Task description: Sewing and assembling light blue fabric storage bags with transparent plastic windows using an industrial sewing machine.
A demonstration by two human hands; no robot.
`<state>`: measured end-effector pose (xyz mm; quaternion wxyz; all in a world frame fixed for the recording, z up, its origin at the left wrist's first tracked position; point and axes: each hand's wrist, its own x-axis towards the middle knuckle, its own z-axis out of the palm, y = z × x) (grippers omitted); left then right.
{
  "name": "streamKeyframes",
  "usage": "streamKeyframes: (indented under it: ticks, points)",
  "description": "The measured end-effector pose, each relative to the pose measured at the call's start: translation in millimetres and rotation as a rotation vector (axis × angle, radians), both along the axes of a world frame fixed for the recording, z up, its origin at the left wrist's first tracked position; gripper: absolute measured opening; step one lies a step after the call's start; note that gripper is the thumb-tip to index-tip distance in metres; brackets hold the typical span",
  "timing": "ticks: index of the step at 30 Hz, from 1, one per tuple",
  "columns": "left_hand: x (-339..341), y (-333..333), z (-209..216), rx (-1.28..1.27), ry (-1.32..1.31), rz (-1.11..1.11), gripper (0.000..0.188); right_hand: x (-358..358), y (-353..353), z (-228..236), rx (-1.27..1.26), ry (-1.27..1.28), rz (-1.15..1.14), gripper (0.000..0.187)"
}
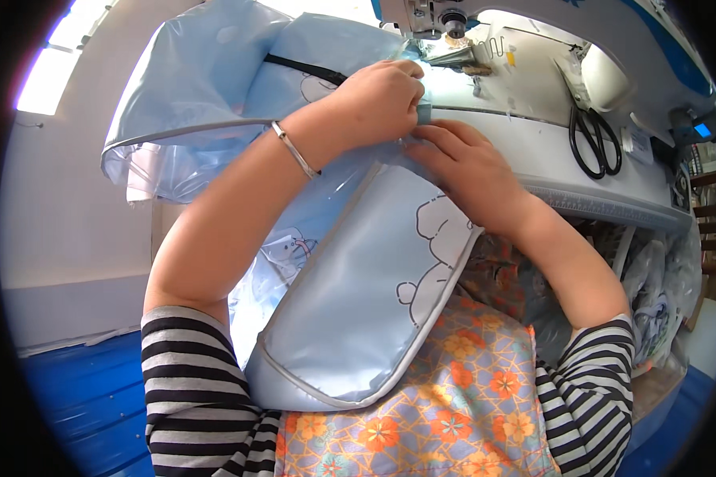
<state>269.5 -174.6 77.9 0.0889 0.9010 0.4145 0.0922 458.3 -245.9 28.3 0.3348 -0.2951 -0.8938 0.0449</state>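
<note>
Glossy light blue coated fabric point(191, 63) with grey piped edges lies bunched under the sewing machine's needle area point(410, 52). My left hand point(378, 103) is closed on this fabric close to the needle, its fingers curled and the thumb partly hidden. Just nearer, my right hand point(473, 171) bends its fingers over the fabric's edge, with its thumb out of sight. From beneath both hands a rounded light blue panel point(350, 294) hangs toward my lap, printed with white cartoon animals and edged in grey piping. A black strap point(306, 68) crosses the fabric left of my left hand.
The white sewing machine point(644, 40) arches over the far right. Black-handled scissors point(593, 139) rest on the white table point(533, 147), whose front edge carries a ruler strip point(589, 200). Clear plastic bags point(652, 278) hang below at right. A pale wall point(79, 207) stands at left.
</note>
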Motion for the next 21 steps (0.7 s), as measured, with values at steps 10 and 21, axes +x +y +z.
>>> streamKeyframes:
  ticks: [10, 21]
  points:
    - [2, 1, 0, -0.119, 0.024, -0.116, 0.016, -12, 15, -23, 0.083, 0.004, 0.008, 0.029]
    - [8, 24, 7, -0.191, 0.191, -0.095, 0.025, -7, 35, 0, -0.024, 0.087, 0.01, 0.013]
